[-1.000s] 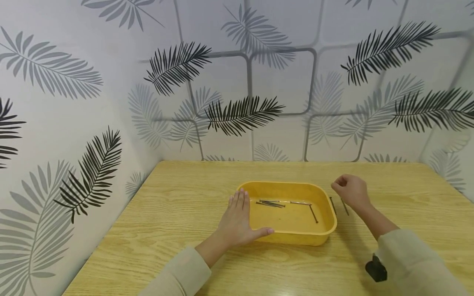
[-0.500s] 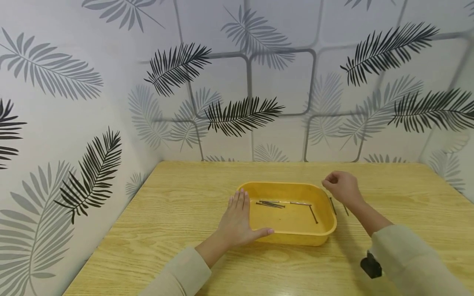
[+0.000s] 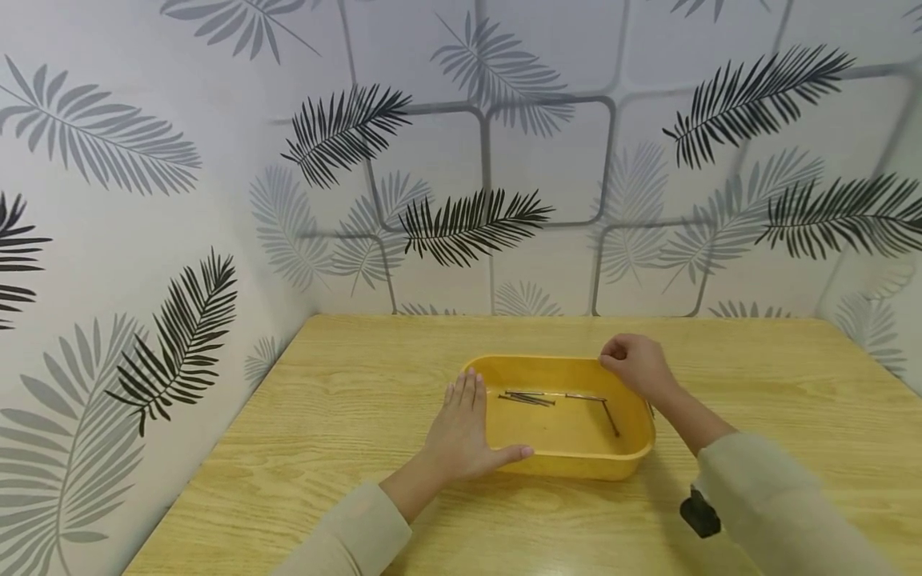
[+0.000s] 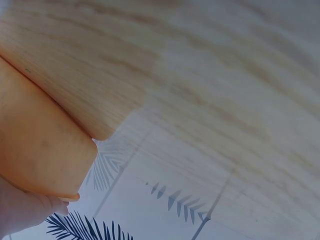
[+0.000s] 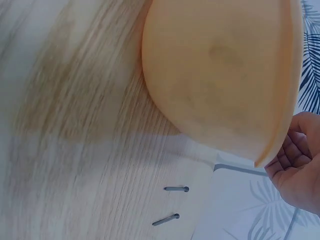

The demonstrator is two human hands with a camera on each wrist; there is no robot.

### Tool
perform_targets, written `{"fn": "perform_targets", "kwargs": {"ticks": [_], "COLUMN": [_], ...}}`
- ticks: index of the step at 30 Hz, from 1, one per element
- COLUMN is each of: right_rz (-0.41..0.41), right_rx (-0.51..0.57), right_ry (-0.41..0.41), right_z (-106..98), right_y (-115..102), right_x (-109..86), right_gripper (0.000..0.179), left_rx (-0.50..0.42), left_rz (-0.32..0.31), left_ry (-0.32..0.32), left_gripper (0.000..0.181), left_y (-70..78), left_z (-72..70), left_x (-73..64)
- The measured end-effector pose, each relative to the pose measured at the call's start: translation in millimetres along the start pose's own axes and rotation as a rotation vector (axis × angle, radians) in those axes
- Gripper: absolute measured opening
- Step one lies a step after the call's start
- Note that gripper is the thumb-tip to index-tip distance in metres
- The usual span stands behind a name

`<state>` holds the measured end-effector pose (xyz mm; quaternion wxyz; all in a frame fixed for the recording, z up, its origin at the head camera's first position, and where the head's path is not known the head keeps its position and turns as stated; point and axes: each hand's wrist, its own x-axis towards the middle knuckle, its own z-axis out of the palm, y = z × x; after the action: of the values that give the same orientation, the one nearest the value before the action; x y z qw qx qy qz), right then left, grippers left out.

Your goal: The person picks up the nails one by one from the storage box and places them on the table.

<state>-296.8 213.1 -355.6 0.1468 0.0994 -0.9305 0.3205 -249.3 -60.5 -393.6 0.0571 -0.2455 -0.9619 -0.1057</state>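
A yellow plastic tray (image 3: pixel 547 460) stands on the wooden table, with several long metal nails (image 3: pixel 529 398) lying on its floor. My left hand (image 3: pixel 461 436) rests on the tray's left end, fingers straight along the rim and thumb laid over the front edge. At the far right corner is my right hand (image 3: pixel 637 364), its fingers curled together at the rim. Whether it pinches anything is hidden; in the right wrist view the tray wall covers the fingertips of that hand (image 5: pixel 297 167). Two more nails (image 5: pixel 176 189) lie on the table just right of the tray.
The wooden table (image 3: pixel 324 400) extends to a patterned wall (image 3: pixel 547 272) along its back. Another wall with dark leaf prints (image 3: pixel 180 336) bounds it at the left. A small black device (image 3: pixel 699 512) hangs by the right sleeve.
My right hand has moved left, from above the nails beside the tray to its far right corner. The left hand, the tray and the nails inside it stay in place.
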Motion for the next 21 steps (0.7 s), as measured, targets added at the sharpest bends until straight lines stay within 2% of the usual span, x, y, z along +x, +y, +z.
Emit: {"fn": "perform_targets", "kwargs": {"ticks": [5, 9, 14, 21], "right_rz": [-0.025, -0.049, -0.069, -0.123], "right_rx": [-0.002, -0.022, -0.050, -0.136], "right_ry": [-0.095, -0.160, -0.200, -0.256], "right_z": [8.6, 16.7, 24.4, 33.2], "right_y": [-5.6, -7.4, -7.0, -0.9], "right_x": [2.4, 1.9, 0.5, 2.4], "right_gripper": [0.011, 0.010, 0.007, 0.007], "left_rx": [-0.004, -0.008, 0.011, 0.017], "left_rz": [0.007, 0.004, -0.004, 0.002], "left_ry": [0.024, 0.020, 0.000, 0.007], "left_gripper": [0.117, 0.117, 0.112, 0.111], "left_y": [-2.7, -2.9, -1.4, -0.3], "left_z": [2.1, 1.9, 0.7, -0.8], "left_x": [1.2, 1.4, 0.7, 0.0]}}
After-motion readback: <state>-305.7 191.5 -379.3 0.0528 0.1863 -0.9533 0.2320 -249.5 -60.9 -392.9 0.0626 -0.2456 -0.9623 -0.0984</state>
